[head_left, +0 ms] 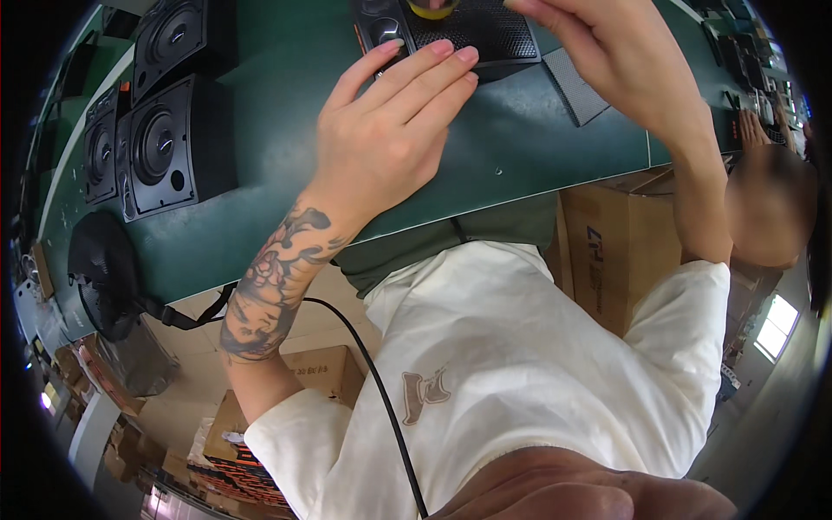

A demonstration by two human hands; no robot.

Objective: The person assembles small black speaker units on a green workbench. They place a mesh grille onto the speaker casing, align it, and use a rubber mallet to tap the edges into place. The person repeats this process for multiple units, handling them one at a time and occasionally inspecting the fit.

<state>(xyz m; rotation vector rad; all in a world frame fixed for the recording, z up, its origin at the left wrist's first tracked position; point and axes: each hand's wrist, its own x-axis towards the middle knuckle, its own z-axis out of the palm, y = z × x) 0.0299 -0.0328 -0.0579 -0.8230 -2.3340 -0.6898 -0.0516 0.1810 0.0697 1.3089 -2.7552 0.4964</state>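
A black speaker with a mesh grille [498, 33] lies at the far edge of the view, partly cut off. My left hand [390, 130] rests with its fingers stretched out over the near left part of this speaker. On the grille sits a round thing with a yellow lower rim [433, 10], too cut off to name. My right hand [607, 61] is raised above the speaker's right side, its fingers bent together; the fingertips run into the top edge, so what they hold is hidden. Below it, a loose grey mesh panel [574, 89] lies on the table.
Several black speakers [178, 143] stand at the left of the green table [277, 130]. A black bag with a strap [104, 269] is at the left edge. Cardboard boxes [620, 251] stand beneath. A black cable [368, 355] crosses my front. Another person [770, 208] is at the right.
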